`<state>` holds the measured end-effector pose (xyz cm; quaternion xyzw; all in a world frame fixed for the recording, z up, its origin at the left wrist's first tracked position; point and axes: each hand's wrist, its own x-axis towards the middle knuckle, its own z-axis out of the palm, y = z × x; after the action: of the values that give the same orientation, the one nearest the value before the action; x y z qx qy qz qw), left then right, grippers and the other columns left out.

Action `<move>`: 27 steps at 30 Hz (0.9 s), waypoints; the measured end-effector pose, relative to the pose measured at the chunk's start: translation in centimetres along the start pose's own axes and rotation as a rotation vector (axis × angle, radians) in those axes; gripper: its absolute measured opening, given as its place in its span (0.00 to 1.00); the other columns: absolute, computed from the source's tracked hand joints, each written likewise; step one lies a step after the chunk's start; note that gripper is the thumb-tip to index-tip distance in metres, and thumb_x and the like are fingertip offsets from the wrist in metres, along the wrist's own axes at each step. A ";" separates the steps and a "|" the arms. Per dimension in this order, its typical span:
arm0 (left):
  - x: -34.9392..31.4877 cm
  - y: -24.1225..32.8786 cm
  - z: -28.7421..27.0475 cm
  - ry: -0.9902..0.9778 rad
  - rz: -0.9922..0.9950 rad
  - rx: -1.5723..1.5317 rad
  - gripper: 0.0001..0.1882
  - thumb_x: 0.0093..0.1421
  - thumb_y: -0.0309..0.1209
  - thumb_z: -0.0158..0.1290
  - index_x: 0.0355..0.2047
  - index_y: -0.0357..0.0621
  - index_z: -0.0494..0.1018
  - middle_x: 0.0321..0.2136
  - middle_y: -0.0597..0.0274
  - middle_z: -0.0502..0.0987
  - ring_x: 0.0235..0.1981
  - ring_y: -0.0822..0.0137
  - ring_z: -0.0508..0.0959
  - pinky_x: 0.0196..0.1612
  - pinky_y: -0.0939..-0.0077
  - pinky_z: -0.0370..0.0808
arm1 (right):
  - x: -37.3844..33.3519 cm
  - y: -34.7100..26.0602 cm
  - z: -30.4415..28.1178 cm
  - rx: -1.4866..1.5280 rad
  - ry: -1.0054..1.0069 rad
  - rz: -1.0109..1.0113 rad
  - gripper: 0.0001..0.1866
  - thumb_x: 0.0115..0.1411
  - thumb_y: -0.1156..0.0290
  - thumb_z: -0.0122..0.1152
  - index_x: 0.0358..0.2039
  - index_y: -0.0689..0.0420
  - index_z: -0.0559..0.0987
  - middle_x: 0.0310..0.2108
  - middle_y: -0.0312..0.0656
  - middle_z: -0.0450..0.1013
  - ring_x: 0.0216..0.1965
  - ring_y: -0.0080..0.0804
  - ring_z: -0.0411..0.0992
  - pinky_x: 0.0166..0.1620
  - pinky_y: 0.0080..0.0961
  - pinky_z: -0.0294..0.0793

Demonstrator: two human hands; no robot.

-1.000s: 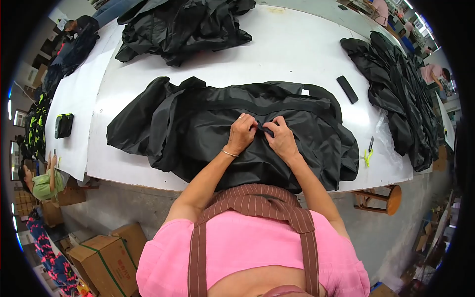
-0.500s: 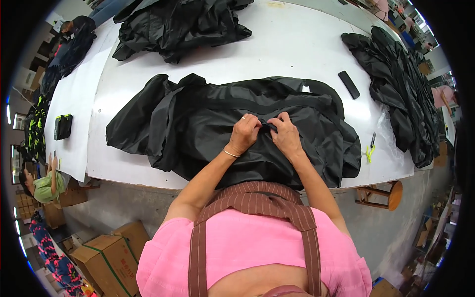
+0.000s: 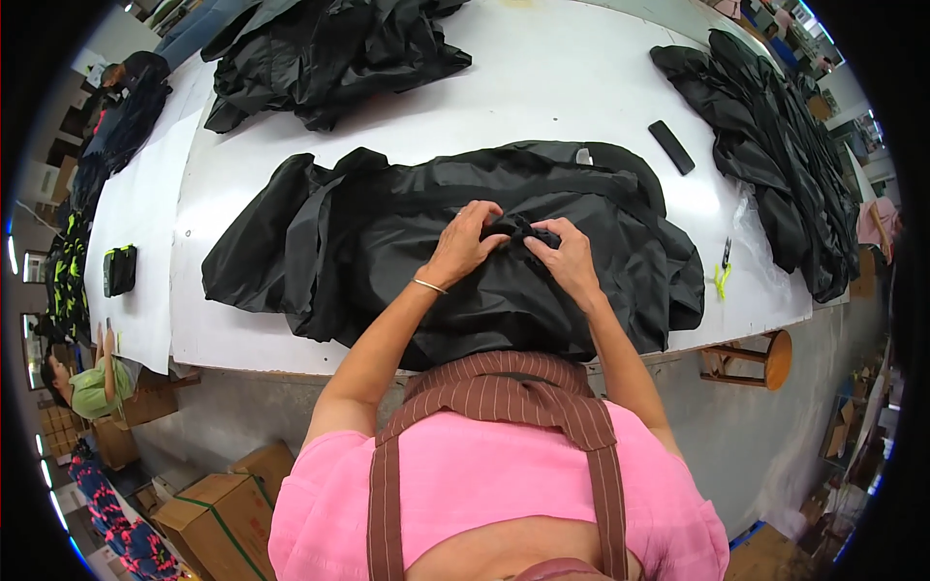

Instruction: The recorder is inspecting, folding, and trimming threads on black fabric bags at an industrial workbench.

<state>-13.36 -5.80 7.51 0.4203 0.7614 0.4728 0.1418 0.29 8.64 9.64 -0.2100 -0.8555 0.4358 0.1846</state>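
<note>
A black, shiny garment (image 3: 412,295) lies spread and wrinkled on the white table in front of me. My left hand (image 3: 463,244) wears a thin bracelet at the wrist; its thumb and fingers are closed around a fold of the black cloth near the garment's middle. Close beside it, my right hand (image 3: 566,256) pinches the same bunched part between thumb and fingers. Exactly what lies inside the fold is hidden. A small white label (image 3: 583,156) shows at the garment's far edge.
Other black garments lie in a far pile (image 3: 329,68) and a right-hand pile (image 3: 765,155). A black oblong object (image 3: 671,147), yellow-handled snips (image 3: 721,281) and clear plastic (image 3: 753,237) sit on the right. A wooden stool (image 3: 775,360) stands below the table; a person in green (image 3: 102,387) is at left.
My left hand has loosened, its fingers now spread wider around the fold, and has drawn slightly left. The right hand still pinches the cloth. My view has shifted slightly.
</note>
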 end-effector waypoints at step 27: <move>2.1 -2.6 -1.2 -0.476 -0.472 -0.609 0.11 0.63 0.35 0.54 0.30 0.40 0.77 0.25 0.77 0.75 0.27 0.84 0.68 0.33 0.87 0.66 | -0.5 2.0 -1.4 0.432 0.060 0.116 0.10 0.53 0.71 0.67 0.34 0.61 0.80 0.38 0.37 0.75 0.36 0.23 0.73 0.38 0.20 0.72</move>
<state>-16.64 -5.40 6.31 0.2712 0.6088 0.5204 0.5339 1.83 10.36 8.72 -0.2273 -0.7227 0.6125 0.2254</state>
